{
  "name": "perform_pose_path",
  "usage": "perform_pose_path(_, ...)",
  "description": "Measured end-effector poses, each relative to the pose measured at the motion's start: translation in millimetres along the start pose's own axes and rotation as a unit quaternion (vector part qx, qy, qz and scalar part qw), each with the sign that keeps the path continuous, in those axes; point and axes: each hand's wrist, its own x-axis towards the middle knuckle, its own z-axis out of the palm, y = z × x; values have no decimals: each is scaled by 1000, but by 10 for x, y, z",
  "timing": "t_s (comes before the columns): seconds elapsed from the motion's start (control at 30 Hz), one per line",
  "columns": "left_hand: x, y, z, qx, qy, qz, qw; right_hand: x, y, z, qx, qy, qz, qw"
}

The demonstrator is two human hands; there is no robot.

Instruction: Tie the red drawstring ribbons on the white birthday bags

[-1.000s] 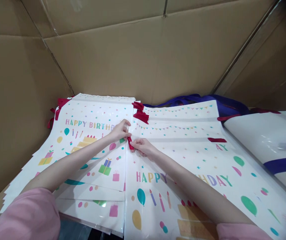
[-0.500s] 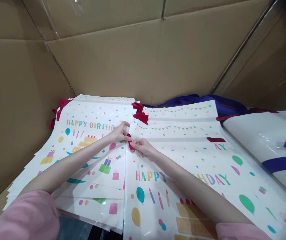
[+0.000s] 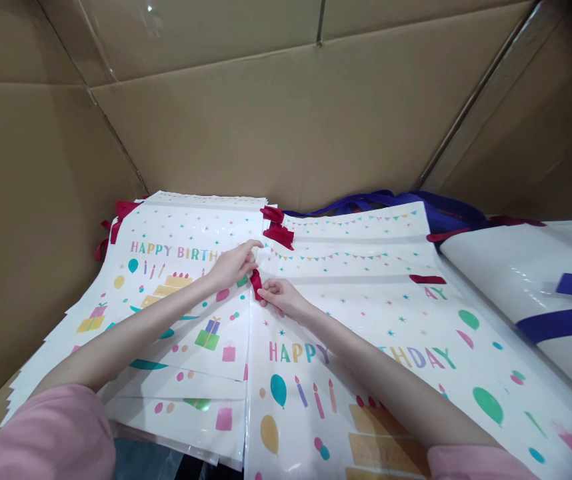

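Note:
A short dark red ribbon lies at the left edge of the white "Happy Birthday" bag in front of me. My left hand is closed at the ribbon's upper end, its fingertips partly hiding that end. From the right, my right hand pinches the lower end between thumb and finger. Further up the same edge are more bunched red ribbons. To the left, under my left forearm, lies a fanned stack of matching printed sheets or bags; I cannot tell which.
Tall cardboard walls stand behind and to the left. Blue straps lie along the back. On the right is a folded white bag with a blue band. Another red ribbon rests at the printed bag's right side.
My left hand's fingers have shifted slightly up the ribbon, and more red shows between my two hands. The whole view has drifted a little to the left.

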Motion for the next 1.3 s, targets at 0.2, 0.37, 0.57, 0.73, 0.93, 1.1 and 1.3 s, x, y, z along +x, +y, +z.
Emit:
perform_pose_path(0.2,158,40,-184,136,-159,188,960,-5,-21,-3,-4,-2,8,1000)
perform_pose_path(0.37,295,43,-198,135,-224,178,949,-26,-47,-16,0,-15,6,1000)
perform_pose_path(0.57,379,13,-174,120,-257,191,940,-5,15,-38,0,-25,-2,1000)
perform_pose_path(0.73,374,25,-190,117,-243,182,946,4,51,-57,-2,-33,-33,999)
perform_pose_path(0.93,390,78,-191,171,-252,175,936,4,41,-45,-26,-22,-43,998)
perform_pose_path(1.1,380,-4,-182,140,-253,147,946,-9,28,-32,-65,-5,-7,998)
perform_pose_path(1.3,134,-49,-210,79,-174,118,974,-59,5,6,-111,5,-20,994)
